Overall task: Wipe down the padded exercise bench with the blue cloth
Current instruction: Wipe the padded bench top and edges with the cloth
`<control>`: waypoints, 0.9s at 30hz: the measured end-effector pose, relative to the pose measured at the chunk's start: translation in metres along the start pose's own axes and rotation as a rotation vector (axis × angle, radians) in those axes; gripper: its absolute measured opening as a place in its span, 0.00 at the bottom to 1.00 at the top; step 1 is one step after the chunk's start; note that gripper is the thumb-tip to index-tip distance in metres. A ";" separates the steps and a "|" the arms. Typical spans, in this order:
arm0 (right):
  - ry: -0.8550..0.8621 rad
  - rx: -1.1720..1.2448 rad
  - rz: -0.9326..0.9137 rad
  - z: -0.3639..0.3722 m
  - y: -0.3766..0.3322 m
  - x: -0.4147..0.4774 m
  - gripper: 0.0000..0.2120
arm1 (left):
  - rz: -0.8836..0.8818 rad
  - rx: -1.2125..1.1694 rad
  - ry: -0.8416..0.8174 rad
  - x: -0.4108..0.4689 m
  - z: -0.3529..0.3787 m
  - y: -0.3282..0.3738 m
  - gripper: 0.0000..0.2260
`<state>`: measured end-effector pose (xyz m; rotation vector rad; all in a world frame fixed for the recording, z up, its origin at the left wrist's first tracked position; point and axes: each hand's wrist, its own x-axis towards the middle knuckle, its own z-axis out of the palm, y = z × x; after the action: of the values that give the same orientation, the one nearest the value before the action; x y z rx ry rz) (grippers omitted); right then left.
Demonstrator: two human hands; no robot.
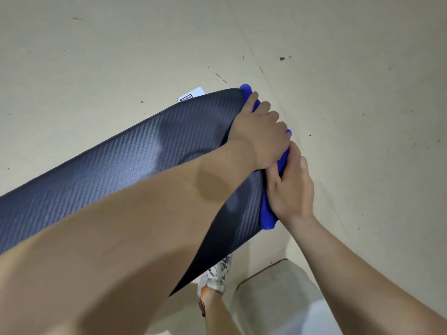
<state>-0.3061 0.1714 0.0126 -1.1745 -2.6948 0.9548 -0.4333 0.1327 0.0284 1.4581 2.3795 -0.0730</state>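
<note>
Both hands clamped the blue cloth [267,213] over the bench [121,170] end edge: left hand [260,131] curled atop, right hand [291,189] pressing its side. Cloth looked soft, light; textured padding likely grippy.

- There is a single view, from a wide-angle camera worn on the person's head.
- It faces forward and steeply down, so the pale floor [121,56] fills the whole background with no horizon.
- It sits close: both bare forearms enter from the bottom edge and loom large, the left one crossing much of the frame.
- The padded bench [125,165] runs diagonally from the left edge to its end near frame centre, where the left hand [260,131] and right hand [290,189] meet.
- Straight below the lens, a sneaker [215,276] shows by the bench's near edge.
- Wide-angle bending curves lines toward the frame's borders.
</note>
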 end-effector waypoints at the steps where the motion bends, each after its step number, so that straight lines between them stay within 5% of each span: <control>1: 0.025 0.124 0.020 0.002 0.004 -0.006 0.11 | 0.026 0.004 -0.001 -0.005 0.002 0.006 0.20; 4: 0.096 0.448 0.121 0.012 0.007 -0.031 0.09 | 0.077 -0.054 0.036 -0.021 0.012 0.030 0.18; 7: 0.027 0.675 0.163 0.018 0.008 -0.068 0.24 | 0.087 -0.152 0.037 -0.044 0.021 0.050 0.20; 11: -0.069 0.226 0.082 0.004 0.030 -0.093 0.32 | 0.033 -0.175 0.068 -0.096 0.032 0.062 0.26; 13: -0.118 0.309 0.143 -0.014 0.032 -0.094 0.30 | -0.020 -0.180 0.082 -0.114 0.036 0.061 0.27; 18: 0.001 1.135 0.999 -0.039 0.015 -0.070 0.21 | -0.163 -0.202 0.140 -0.104 0.023 0.048 0.29; 22: -0.218 1.258 0.848 -0.017 -0.003 -0.048 0.28 | -0.183 -0.147 0.082 -0.092 0.028 0.050 0.33; 27: -0.005 1.055 0.815 0.011 -0.010 -0.050 0.30 | -0.163 -0.024 0.011 -0.109 0.045 0.048 0.32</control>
<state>-0.2799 0.1266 0.0182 -1.8317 -1.1632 2.0245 -0.3346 0.0519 0.0278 1.2543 2.4956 -0.0766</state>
